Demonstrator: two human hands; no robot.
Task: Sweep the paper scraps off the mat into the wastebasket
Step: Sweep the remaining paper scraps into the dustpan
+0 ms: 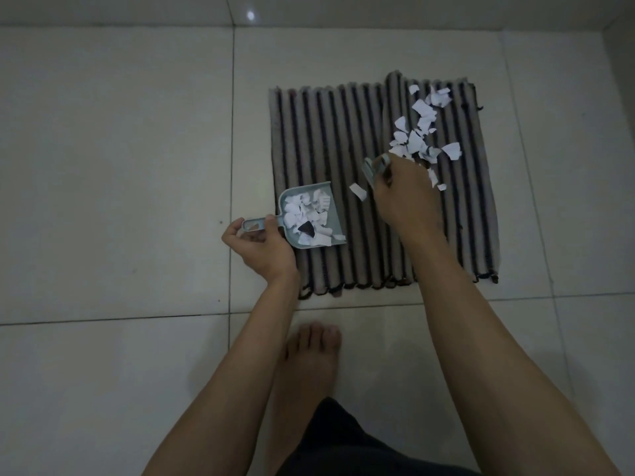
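A striped grey-and-dark mat (326,139) lies on the tiled floor. White paper scraps (421,128) are strewn over its right half, and one scrap (358,191) lies alone near the middle. My left hand (261,247) grips the handle of a small pale blue dustpan (311,216), which rests on the mat's left edge and holds several scraps. My right hand (403,195) grips a small pale blue brush (375,166) just below the scrap pile; its bristles are hidden by my hand. No wastebasket is in view.
Pale floor tiles (120,166) surround the mat on all sides. My bare foot (309,359) stands on the floor just below the mat's near edge, with dark shorts at the bottom of the view.
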